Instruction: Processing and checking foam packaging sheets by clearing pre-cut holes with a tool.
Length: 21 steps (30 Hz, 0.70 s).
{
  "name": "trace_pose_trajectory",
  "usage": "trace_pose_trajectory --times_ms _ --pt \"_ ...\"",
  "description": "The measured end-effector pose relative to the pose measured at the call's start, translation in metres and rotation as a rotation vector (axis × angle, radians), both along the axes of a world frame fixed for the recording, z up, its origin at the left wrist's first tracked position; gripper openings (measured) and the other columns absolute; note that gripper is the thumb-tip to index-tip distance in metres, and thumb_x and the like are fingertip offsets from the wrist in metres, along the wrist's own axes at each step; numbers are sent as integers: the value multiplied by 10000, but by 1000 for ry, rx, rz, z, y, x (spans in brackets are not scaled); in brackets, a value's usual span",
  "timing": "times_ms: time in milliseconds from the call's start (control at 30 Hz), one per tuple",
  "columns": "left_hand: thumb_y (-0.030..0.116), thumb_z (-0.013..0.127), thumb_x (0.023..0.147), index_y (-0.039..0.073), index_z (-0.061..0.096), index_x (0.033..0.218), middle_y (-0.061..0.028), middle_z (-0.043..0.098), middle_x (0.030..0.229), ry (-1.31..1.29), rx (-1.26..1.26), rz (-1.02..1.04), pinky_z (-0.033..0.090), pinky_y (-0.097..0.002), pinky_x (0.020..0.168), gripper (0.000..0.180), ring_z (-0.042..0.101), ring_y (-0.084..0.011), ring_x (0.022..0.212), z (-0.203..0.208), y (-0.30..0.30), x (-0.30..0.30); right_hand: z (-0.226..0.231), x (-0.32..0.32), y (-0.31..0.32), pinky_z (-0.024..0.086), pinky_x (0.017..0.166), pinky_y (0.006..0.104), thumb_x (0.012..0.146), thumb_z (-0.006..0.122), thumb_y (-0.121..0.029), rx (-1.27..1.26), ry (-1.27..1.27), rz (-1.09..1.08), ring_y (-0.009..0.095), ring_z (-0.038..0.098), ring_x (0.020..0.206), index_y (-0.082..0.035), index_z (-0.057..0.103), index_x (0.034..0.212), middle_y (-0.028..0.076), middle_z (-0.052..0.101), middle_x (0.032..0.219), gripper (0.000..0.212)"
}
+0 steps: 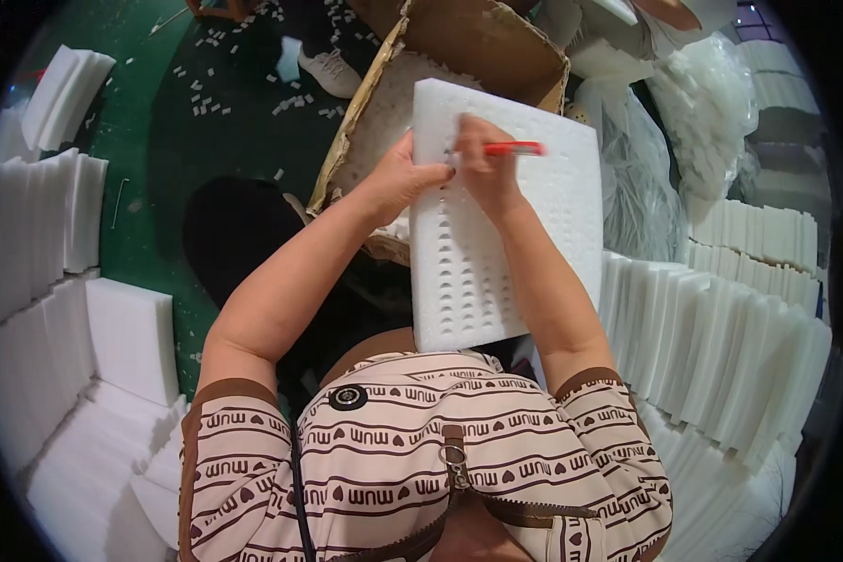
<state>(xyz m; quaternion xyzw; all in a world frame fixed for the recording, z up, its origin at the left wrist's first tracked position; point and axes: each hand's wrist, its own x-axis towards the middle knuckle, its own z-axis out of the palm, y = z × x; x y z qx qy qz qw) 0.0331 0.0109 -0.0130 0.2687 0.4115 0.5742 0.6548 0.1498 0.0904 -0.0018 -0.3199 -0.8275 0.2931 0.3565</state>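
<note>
A thick white foam sheet point(557, 220) with rows of small half-round cut-outs lies tilted in front of me, over my lap and the box's edge. My left hand point(405, 180) is closed on its left edge, thumb on top and the other fingers hidden behind. Close beside that thumb, my right hand point(487, 167) is closed around a slim red pen-shaped tool point(517, 148). The right fingertips are smeared by motion near the upper left cut-outs. The tool's working end is hidden by the hand.
A worn cardboard box point(351, 126) holding small white pieces stands beyond the sheet. Stacked foam sheets point(712, 342) rise on the right, more foam stacks point(28, 225) on the left. Clear plastic bags point(707, 108) sit at the upper right. White scraps dot the green floor point(145, 201) near a shoe point(330, 73).
</note>
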Motion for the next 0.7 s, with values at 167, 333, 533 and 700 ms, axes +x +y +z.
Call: trace_pose_trajectory --times_ms 167,333,533,700 --pt "14 613 751 17 475 1197 -157 602 1049 -45 -5 2 509 -292 740 466 597 -217 872 -6 0 -1 13 8 4 359 510 267 884 483 -89 -193 432 -77 160 421 535 -35 495 654 33 500 596 236" --pt "20 610 766 3 474 1202 -166 602 1048 18 6 26 509 -316 773 457 598 -227 879 -8 4 3 18 -4 3 384 547 273 895 502 -126 -124 -37 -55 172 435 556 -50 506 642 24 505 609 264" --pt "34 610 781 -30 457 1229 -180 603 1074 -147 -85 196 508 -319 794 478 611 -255 903 -16 8 -16 46 57 6 289 461 206 964 401 -249 -793 703 -170 70 341 509 -119 464 650 0 465 613 345" --pt "72 619 797 -30 471 1229 -173 607 1092 -332 -54 423 504 -328 815 468 618 -260 922 -1 7 -34 53 133 -30 360 526 228 991 296 -476 -768 899 -375 96 495 631 -59 622 998 29 591 752 530"
